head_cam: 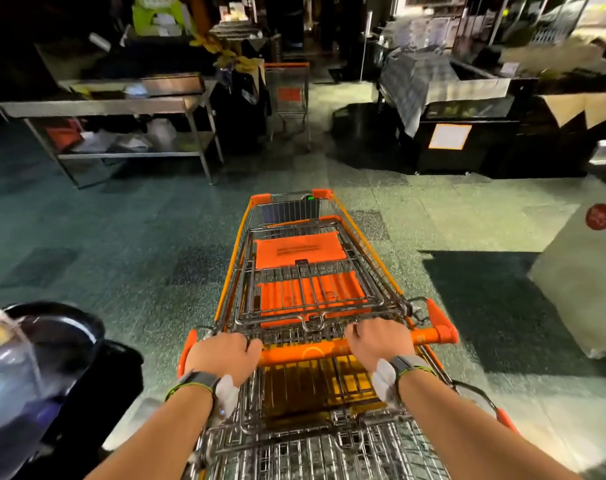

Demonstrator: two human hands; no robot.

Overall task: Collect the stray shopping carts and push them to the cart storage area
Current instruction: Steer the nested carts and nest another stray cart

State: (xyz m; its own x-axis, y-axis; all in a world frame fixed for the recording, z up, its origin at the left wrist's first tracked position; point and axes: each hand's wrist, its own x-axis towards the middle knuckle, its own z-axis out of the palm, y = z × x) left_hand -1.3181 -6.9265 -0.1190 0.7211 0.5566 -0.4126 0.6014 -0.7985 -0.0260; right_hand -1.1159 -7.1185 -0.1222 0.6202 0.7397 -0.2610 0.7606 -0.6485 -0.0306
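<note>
Left hand (225,355) and right hand (379,342) both clamp the smooth orange plastic handle (312,353) of nested wire-mesh carts (294,271); another cart (289,98) stands upper centre.

We see a speckled green-grey floor (128,237). On it stand nested orange-trimmed carts (305,271) at centre, a lone cart (289,98) farther off, a steel table (121,109) at left, a dark display counter (467,133) at right, a pale box (585,282) near right.
</note>
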